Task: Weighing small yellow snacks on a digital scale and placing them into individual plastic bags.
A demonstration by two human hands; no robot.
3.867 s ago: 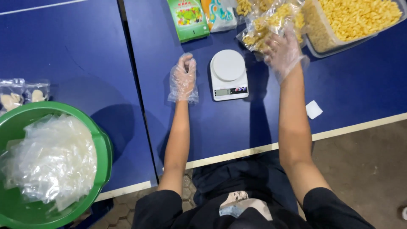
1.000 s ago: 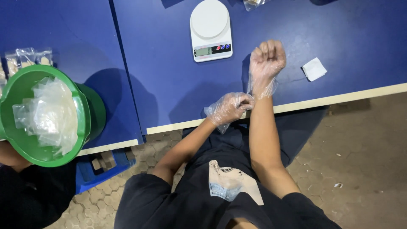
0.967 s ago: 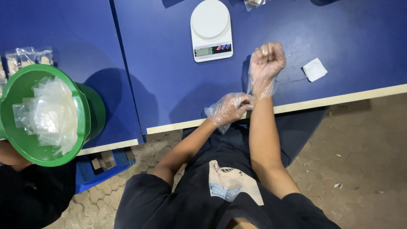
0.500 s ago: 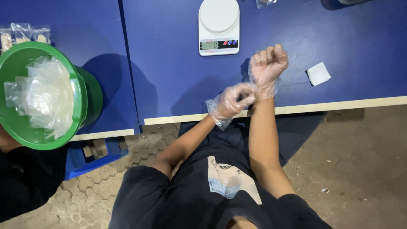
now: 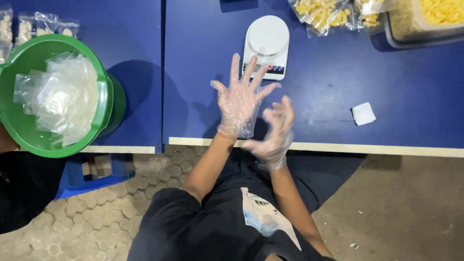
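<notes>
Both my hands wear thin clear plastic gloves. My left hand (image 5: 239, 99) is raised over the near edge of the blue table (image 5: 333, 82) with its fingers spread wide and nothing in it. My right hand (image 5: 275, 133) is blurred just right of it and a little lower, fingers loosely apart, close to the left glove's cuff; I cannot tell if it touches it. A small white kitchen scale (image 5: 267, 44) stands on the table right behind my left hand.
A green bucket (image 5: 104, 92) of clear plastic bags sits at the left. Small filled packets (image 5: 46, 26) lie behind it. Bags of yellow snacks (image 5: 324, 12) and a clear tub (image 5: 420, 21) stand at the back right. A white paper scrap (image 5: 363, 113) lies at right.
My left hand let go of the right glove's cuff and rose with fingers spread. My right fist opened and dropped toward the left wrist. The view shifted, showing the snack bags again.
</notes>
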